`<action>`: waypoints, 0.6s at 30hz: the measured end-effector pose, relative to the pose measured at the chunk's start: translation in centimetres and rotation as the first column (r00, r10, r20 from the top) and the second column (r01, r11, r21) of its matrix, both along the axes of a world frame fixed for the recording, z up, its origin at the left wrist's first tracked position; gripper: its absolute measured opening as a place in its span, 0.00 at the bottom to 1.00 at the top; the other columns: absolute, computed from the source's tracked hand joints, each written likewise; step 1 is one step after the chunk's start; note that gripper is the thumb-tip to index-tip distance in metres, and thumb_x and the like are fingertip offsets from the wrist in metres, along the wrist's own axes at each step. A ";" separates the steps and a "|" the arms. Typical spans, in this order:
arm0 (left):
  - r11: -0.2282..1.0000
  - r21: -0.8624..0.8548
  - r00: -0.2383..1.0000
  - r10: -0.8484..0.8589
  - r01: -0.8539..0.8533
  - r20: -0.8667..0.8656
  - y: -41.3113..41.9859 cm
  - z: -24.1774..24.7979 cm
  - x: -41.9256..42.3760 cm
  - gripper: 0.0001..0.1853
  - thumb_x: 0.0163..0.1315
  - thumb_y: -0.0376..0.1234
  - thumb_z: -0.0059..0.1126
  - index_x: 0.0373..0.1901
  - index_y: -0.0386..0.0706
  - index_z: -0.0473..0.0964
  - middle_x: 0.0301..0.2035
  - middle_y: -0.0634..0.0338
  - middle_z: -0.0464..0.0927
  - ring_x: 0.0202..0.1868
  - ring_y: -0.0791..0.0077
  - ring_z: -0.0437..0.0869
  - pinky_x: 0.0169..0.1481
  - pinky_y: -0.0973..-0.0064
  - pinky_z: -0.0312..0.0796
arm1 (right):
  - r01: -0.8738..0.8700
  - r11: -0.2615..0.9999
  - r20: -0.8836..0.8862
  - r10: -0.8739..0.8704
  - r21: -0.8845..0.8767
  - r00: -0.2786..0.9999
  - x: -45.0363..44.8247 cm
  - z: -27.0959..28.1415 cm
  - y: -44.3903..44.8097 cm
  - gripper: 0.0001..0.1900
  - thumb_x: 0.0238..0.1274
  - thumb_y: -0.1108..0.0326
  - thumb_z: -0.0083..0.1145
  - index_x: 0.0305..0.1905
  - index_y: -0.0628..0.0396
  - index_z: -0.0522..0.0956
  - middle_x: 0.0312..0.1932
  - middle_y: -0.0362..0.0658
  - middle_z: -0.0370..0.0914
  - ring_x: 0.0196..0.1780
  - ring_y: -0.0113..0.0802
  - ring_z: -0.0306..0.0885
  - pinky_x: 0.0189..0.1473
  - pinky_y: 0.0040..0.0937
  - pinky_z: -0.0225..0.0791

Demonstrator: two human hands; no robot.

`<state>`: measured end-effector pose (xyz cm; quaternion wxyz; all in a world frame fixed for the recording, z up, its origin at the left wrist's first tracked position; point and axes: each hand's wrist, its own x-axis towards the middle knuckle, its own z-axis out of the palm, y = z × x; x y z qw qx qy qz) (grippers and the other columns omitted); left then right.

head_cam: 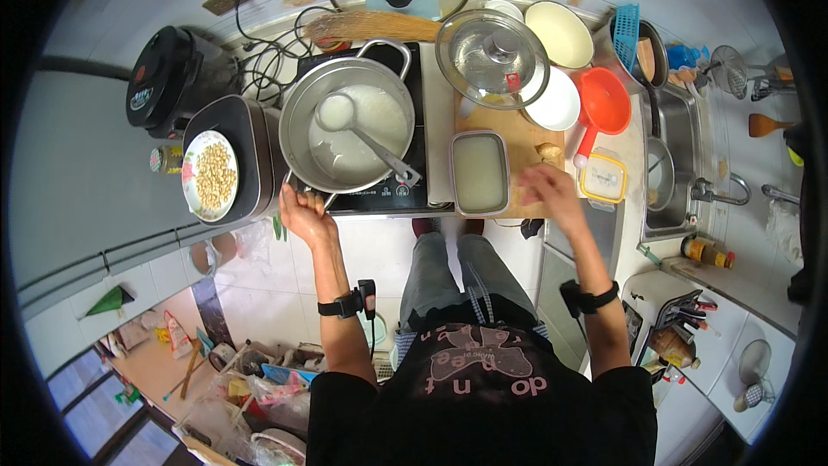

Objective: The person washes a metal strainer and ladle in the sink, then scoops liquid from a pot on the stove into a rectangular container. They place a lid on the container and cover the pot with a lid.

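Note:
My left hand (306, 215) is curled around the near loop handle of a large steel pot (291, 149) on an induction cooktop (417, 142). Inside the pot is a cloudy white liquid (375, 103). A ladle (381, 152) rests in it, its bowl filled with liquid and its grey handle leaning over the near right rim. My right hand (553, 191), slightly blurred, hovers above the right part of a wooden cutting board (517, 142) with loosely bent fingers and nothing visible in them. To its left, a rectangular container (480, 175) holds pale, cloudy liquid. A ginger piece (548, 151) lies just beyond the hand.
A plate of peanuts (217, 175) stands on a dark appliance (255, 136) at left. Behind the board are a glass lid (472, 71), a white bowl (556, 100) and a red dipper (605, 100). A lidded box (603, 178) sits before the sink (673, 223).

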<state>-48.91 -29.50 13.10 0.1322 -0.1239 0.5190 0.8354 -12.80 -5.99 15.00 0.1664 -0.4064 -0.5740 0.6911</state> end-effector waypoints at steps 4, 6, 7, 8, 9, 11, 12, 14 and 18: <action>1.000 -0.019 0.999 0.024 -0.025 -0.032 1.1 2.0 1.8 0.15 0.77 0.35 0.48 0.58 0.37 0.72 0.18 0.70 0.59 0.15 0.86 0.55 0.16 0.82 0.50 | -0.290 0.925 -0.126 0.266 -0.247 0.956 -9.6 4.4 -3.2 0.18 0.75 0.55 0.54 0.54 0.61 0.74 0.42 0.46 0.79 0.37 0.33 0.85 0.41 0.29 0.80; 0.999 -0.032 0.998 0.013 -0.015 -0.064 1.6 3.0 2.6 0.16 0.77 0.35 0.47 0.60 0.36 0.71 0.18 0.71 0.57 0.15 0.87 0.53 0.16 0.83 0.47 | -0.277 0.909 -0.066 0.270 -0.312 0.961 -12.4 5.7 -4.0 0.19 0.76 0.53 0.53 0.54 0.60 0.73 0.43 0.47 0.79 0.39 0.36 0.86 0.42 0.30 0.81; 1.000 -0.029 0.996 -0.002 -0.001 -0.086 1.8 3.4 3.1 0.16 0.77 0.34 0.46 0.61 0.36 0.71 0.17 0.72 0.56 0.16 0.87 0.52 0.16 0.83 0.47 | -0.269 0.899 -0.047 0.270 -0.345 0.962 -13.4 6.1 -4.1 0.20 0.77 0.52 0.52 0.54 0.60 0.72 0.44 0.48 0.79 0.40 0.37 0.86 0.43 0.31 0.82; 0.999 -0.030 0.997 0.011 -0.013 -0.077 2.0 3.8 3.6 0.16 0.78 0.34 0.45 0.61 0.36 0.70 0.17 0.72 0.55 0.16 0.88 0.51 0.17 0.83 0.46 | -0.266 0.880 -0.062 0.263 -0.393 0.963 -14.0 6.4 -4.2 0.20 0.75 0.51 0.54 0.52 0.60 0.72 0.42 0.49 0.79 0.37 0.38 0.87 0.41 0.33 0.83; 1.000 -0.022 0.996 -0.003 0.001 -0.085 2.1 4.1 4.0 0.16 0.78 0.35 0.45 0.61 0.37 0.71 0.17 0.72 0.55 0.16 0.88 0.51 0.17 0.83 0.46 | -0.271 0.885 -0.027 0.282 -0.379 0.959 -14.4 6.6 -4.0 0.19 0.75 0.52 0.54 0.52 0.59 0.72 0.41 0.49 0.80 0.35 0.36 0.86 0.39 0.32 0.82; 0.999 -0.029 0.993 -0.022 0.019 -0.114 2.5 4.7 4.7 0.16 0.78 0.36 0.46 0.61 0.37 0.71 0.17 0.72 0.55 0.16 0.88 0.51 0.17 0.82 0.46 | -0.276 0.896 0.060 0.315 -0.349 0.947 -15.1 6.5 -3.4 0.18 0.74 0.53 0.55 0.52 0.59 0.72 0.37 0.48 0.80 0.31 0.34 0.84 0.34 0.32 0.81; 0.999 -0.026 0.991 -0.038 0.035 -0.130 2.6 5.0 5.0 0.16 0.78 0.36 0.46 0.61 0.38 0.72 0.18 0.71 0.55 0.16 0.87 0.52 0.18 0.82 0.47 | -0.292 0.902 0.115 0.342 -0.319 0.933 -15.3 6.2 -2.9 0.18 0.74 0.54 0.56 0.52 0.59 0.72 0.35 0.46 0.80 0.29 0.33 0.82 0.31 0.31 0.78; 0.998 -0.035 0.990 -0.052 0.048 -0.130 2.8 5.4 5.4 0.17 0.78 0.36 0.46 0.61 0.38 0.72 0.18 0.71 0.54 0.17 0.87 0.52 0.18 0.82 0.47 | -0.331 0.907 0.251 0.394 -0.259 0.884 -15.7 5.5 -2.0 0.16 0.72 0.57 0.58 0.52 0.58 0.73 0.31 0.43 0.79 0.25 0.30 0.78 0.26 0.29 0.73; 0.997 -0.035 0.988 -0.067 0.063 -0.141 3.0 5.8 5.5 0.17 0.78 0.37 0.47 0.61 0.39 0.72 0.18 0.72 0.55 0.17 0.87 0.53 0.18 0.82 0.48 | -0.452 0.879 0.358 0.377 0.153 0.854 -15.9 4.0 -0.8 0.16 0.70 0.60 0.60 0.52 0.59 0.74 0.28 0.42 0.79 0.23 0.32 0.76 0.25 0.33 0.68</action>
